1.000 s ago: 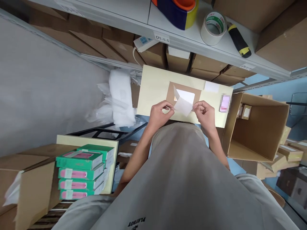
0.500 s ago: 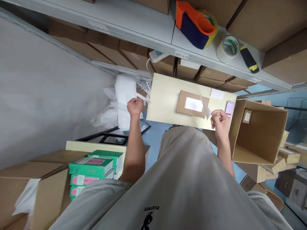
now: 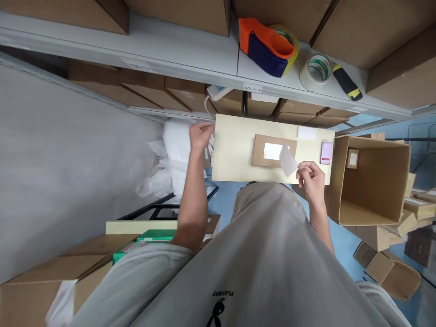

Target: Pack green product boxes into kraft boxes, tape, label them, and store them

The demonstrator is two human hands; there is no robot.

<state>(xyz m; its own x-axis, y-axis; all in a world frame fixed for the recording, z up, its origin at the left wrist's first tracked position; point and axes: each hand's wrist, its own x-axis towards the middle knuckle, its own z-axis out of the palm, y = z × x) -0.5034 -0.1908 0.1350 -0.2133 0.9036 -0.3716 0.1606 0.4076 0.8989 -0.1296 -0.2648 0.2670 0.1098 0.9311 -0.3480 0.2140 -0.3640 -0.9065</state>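
My left hand (image 3: 201, 135) is just off the left edge of the cream tabletop (image 3: 233, 145), above a heap of white wrapping (image 3: 177, 159); its fingers are drawn close together, and I cannot tell whether anything sits between them. My right hand (image 3: 310, 177) pinches the corner of a whitish slip (image 3: 288, 162) between thumb and fingertips, over the tabletop's near edge at its right end.

Between my hands, the tabletop is bare from its left edge as far as the brown box (image 3: 258, 152). The far edge runs close to the row of cartons (image 3: 260, 107) under the grey shelf (image 3: 180, 41), whose lip overhangs that side. To the right, a white sheet (image 3: 307, 132) and a phone (image 3: 326, 152) take up the end, and a big open carton (image 3: 334, 181) stands just beyond it. My shirt (image 3: 272, 254) comes up near the front edge.

The box lies flat, near the middle of the tabletop, with a white label (image 3: 272, 151) on top. The slip looks thin, pale and slightly curved, slanting across the box's right part in my view; I cannot tell whether they touch.
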